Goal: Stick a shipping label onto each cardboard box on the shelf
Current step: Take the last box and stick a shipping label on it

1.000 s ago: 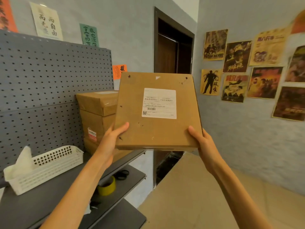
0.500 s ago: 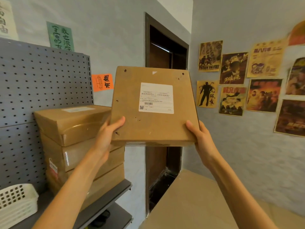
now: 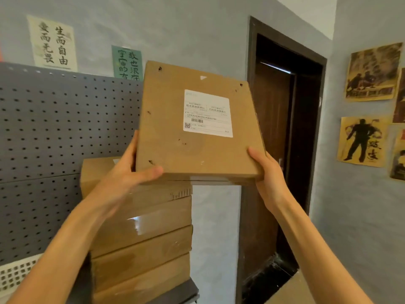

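Box (image 3: 197,132) gripped by two hands, perhaps four stacked

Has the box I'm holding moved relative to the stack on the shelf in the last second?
Yes. The held box has shifted left, now above the stacked boxes, having been right of them.

There is a single view, from a wide-angle camera worn on the person's head. It faces forward and roughly level, toward a corner of the room where a grey wall meets a dark doorway (image 3: 282,137). Both forearms rise from the bottom edge, so the camera sits close behind them, with the left hand (image 3: 129,172) and the right hand (image 3: 268,172) near the middle of the frame. The flat cardboard box (image 3: 197,128) they hold fills the centre at close range. The pegboard (image 3: 54,139) runs along the left side, posters (image 3: 372,71) along the right. Straight edges bow outward near the borders.
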A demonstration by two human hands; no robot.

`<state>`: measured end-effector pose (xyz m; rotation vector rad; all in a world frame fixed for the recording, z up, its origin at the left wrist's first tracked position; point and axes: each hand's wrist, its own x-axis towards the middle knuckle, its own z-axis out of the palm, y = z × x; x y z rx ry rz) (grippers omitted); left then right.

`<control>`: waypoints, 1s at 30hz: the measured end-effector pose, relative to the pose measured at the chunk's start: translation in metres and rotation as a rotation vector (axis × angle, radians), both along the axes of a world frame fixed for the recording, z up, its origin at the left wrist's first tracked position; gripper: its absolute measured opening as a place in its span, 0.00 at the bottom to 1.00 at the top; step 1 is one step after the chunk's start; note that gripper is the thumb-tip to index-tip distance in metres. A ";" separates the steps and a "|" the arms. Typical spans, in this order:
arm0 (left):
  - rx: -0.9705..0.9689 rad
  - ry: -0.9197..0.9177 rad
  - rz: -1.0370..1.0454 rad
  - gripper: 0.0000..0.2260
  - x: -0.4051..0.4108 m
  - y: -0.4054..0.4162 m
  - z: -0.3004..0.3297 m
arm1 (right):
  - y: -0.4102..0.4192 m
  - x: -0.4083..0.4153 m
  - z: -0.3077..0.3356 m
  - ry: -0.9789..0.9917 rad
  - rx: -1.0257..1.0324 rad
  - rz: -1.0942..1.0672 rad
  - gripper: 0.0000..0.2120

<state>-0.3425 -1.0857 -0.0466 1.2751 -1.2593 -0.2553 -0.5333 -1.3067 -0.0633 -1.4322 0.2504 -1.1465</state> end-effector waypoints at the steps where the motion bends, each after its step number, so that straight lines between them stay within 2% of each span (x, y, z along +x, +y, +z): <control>1: 0.006 -0.055 0.048 0.63 0.002 0.001 0.004 | -0.009 0.010 0.007 0.004 -0.013 0.036 0.28; 4: -0.006 -0.199 0.235 0.54 -0.002 0.000 0.014 | -0.027 0.038 0.027 0.015 -0.055 0.150 0.28; 6: -0.074 -0.196 0.375 0.46 -0.006 -0.002 0.019 | -0.033 0.056 0.037 0.023 -0.084 0.217 0.29; 8: -0.116 -0.191 0.468 0.47 -0.003 0.000 0.022 | -0.034 0.071 0.045 0.019 -0.092 0.273 0.31; 11: -0.134 -0.158 0.560 0.51 0.005 0.009 0.027 | -0.033 0.090 0.053 -0.004 -0.104 0.380 0.28; 13: -0.144 -0.132 0.590 0.50 0.006 0.015 0.030 | -0.031 0.101 0.055 -0.010 -0.155 0.467 0.26; 16: -0.186 -0.082 0.646 0.48 0.010 0.022 0.032 | -0.024 0.115 0.053 0.028 -0.210 0.533 0.39; 21: -0.176 0.018 0.747 0.31 0.023 0.026 0.032 | -0.012 0.136 0.047 0.083 -0.283 0.527 0.34; 26: -0.048 0.065 0.817 0.18 0.039 0.022 0.022 | -0.009 0.154 0.040 0.132 -0.245 0.436 0.33; 28: 0.024 0.089 0.803 0.17 0.043 0.020 0.017 | -0.011 0.158 0.035 0.155 -0.241 0.392 0.33; 30: 0.081 0.102 0.774 0.25 0.047 0.020 0.011 | -0.014 0.162 0.031 0.191 -0.240 0.368 0.34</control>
